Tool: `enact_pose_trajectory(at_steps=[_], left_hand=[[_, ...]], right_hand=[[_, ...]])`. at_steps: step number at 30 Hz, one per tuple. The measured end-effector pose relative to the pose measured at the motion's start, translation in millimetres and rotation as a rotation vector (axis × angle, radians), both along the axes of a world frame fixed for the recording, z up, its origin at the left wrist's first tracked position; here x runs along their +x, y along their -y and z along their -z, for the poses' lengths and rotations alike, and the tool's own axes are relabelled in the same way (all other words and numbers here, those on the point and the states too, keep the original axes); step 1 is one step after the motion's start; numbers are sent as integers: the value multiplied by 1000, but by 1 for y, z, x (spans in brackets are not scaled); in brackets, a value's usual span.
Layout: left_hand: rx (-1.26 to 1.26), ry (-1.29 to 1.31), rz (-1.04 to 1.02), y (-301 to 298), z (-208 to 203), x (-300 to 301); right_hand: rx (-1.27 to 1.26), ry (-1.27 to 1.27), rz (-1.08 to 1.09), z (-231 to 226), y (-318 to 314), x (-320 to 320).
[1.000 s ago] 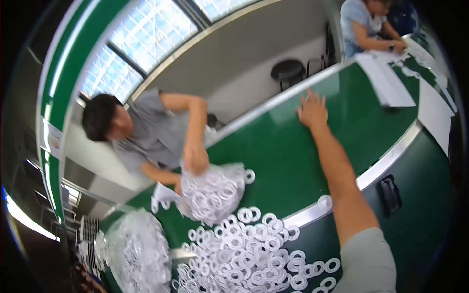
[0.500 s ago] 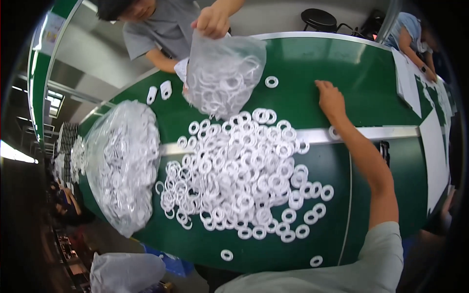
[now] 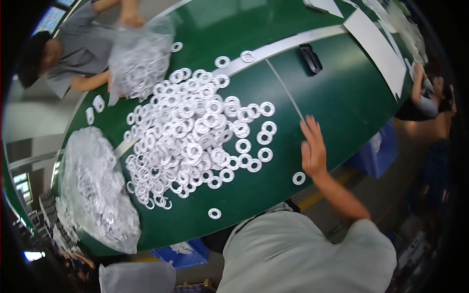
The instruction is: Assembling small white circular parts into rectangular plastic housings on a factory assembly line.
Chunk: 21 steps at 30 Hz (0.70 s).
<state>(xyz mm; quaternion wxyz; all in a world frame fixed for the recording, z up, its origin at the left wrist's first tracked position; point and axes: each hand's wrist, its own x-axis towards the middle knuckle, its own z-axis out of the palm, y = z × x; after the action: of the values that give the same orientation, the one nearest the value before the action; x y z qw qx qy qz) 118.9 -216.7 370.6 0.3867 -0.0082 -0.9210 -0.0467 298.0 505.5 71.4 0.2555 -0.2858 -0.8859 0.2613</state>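
Observation:
My right hand (image 3: 313, 150) is over the green table (image 3: 293, 93), right of a heap of white rings (image 3: 195, 129). It is open, its fingers stretched out and the thumb apart, and nothing is in it. A single white ring (image 3: 299, 178) lies near the table's front edge, just below the hand. Another loose ring (image 3: 214, 213) is closer to the heap's near side. I do not see my left hand. Across the table, a co-worker's hand (image 3: 132, 18) holds up a clear plastic bag (image 3: 141, 61) full of rings beside the heap.
A large clear bag (image 3: 97, 190) of white pieces lies at the left. Two white oblong pieces (image 3: 98, 103) rest beyond it. A metal strip (image 3: 293, 43) crosses the table, with a black object (image 3: 310, 58) beside it. White sheets (image 3: 378, 53) are at the far right; blue bins (image 3: 376, 149) stand below.
My view has turned and shifted to the right. My right hand has come back from the table's far side toward the near edge, and its fingers have straightened.

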Motion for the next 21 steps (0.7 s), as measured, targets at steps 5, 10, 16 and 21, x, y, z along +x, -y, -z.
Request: enact_pose_trajectory(at_steps=[5,10,16,21], left_hand=[[-390,-49,-78,23,0,-3],[1004,-156,92,-53,22,27],[908,-105,177,-122,33,48],[1117,55,531,-187,51,-2]], right_hand=[[-17,88,92,45,70,-2],[31,-126,4,46,62,-97],[-49,-305,-173,-17,20,-186],[-486,-125,-521,-73,33,-213]])
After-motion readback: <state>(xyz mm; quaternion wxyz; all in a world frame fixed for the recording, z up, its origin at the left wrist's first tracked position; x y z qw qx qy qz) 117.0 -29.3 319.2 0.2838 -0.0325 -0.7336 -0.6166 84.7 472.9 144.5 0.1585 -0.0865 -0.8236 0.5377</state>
